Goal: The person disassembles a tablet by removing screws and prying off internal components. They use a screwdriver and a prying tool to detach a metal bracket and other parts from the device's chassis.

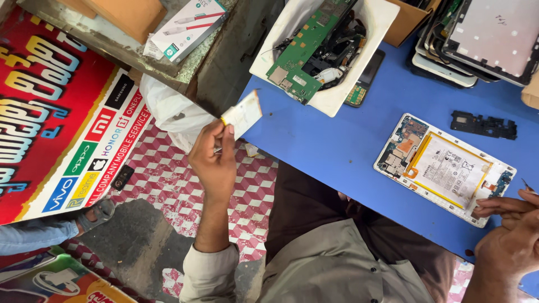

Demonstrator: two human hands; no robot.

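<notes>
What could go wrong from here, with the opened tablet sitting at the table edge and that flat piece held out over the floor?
1. The opened tablet lies near the blue table edge under only the right hand's fingertips; a nudge might slide it off.
2. The left hand pinches the thin flat piece beyond the table; a slip would likely drop it onto the tiled floor.

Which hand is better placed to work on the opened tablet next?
Right, probably. The right hand already rests at the edge of the opened tablet on the blue table. The left hand is raised off the table's side, holding a small flat card.
</notes>
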